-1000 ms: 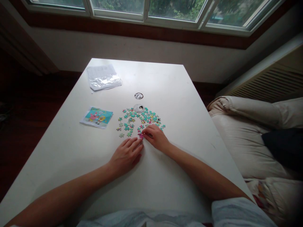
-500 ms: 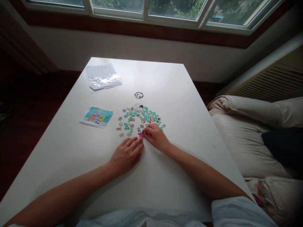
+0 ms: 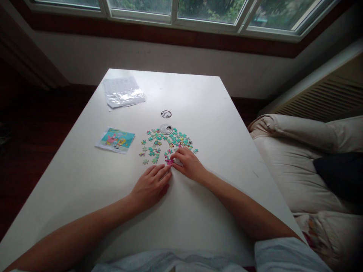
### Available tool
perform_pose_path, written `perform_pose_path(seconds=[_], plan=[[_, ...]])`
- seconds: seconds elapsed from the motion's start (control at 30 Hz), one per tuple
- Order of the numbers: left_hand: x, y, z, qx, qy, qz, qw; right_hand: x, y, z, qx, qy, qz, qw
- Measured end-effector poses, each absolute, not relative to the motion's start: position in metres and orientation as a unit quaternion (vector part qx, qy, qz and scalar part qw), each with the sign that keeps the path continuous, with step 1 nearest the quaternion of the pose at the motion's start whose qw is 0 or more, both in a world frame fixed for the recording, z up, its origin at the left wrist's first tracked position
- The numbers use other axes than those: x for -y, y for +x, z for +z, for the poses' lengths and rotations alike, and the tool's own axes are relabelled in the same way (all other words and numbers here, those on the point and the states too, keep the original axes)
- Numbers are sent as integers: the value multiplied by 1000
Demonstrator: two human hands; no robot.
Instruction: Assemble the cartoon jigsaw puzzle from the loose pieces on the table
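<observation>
Pink jigsaw puzzle pieces [image 3: 169, 161] lie together on the white table, between my two hands. My left hand [image 3: 152, 184] rests palm down on the tabletop, fingers stretched out, its fingertips touching the near edge of the pink pieces. From the right, my right hand [image 3: 189, 164] pinches at the same pink pieces with thumb and fingers; part of what it grips is hidden. Just beyond both hands spreads a loose heap of mostly green puzzle pieces [image 3: 176, 136], with some yellow and pink ones among them.
A cartoon picture sheet [image 3: 117, 140] lies left of the heap. Clear plastic packaging with paper [image 3: 124, 92] sits at the table's far left. Two round fittings, one a metal ring [image 3: 166, 129], are set in the white table [image 3: 198, 102]. A beige sofa [image 3: 295, 162] stands at the right.
My right hand's fingers have shifted slightly at the pink pieces, with the thumb lower. My left hand stays in place, and the other pieces look unmoved.
</observation>
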State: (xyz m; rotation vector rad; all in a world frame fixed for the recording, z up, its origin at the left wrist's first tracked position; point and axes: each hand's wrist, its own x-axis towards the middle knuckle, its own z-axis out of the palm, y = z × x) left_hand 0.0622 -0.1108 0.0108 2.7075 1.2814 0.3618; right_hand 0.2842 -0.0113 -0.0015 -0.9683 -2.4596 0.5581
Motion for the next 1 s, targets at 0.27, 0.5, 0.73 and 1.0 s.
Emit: perform_pose_path(seconds=[0.27,0.5,0.73,1.0], plan=[[110,61,9,-424,895,120,72,8,283,-6,867,-376,205,255],[108,60,8,-424,893,128,81,6,281,-9,871,-371,196,257],[107,58,9,-425,889,142,96,5,285,-8,875,-361,201,252],[103,55,3,-441,879,157,86,6,285,-5,875,-368,200,242]])
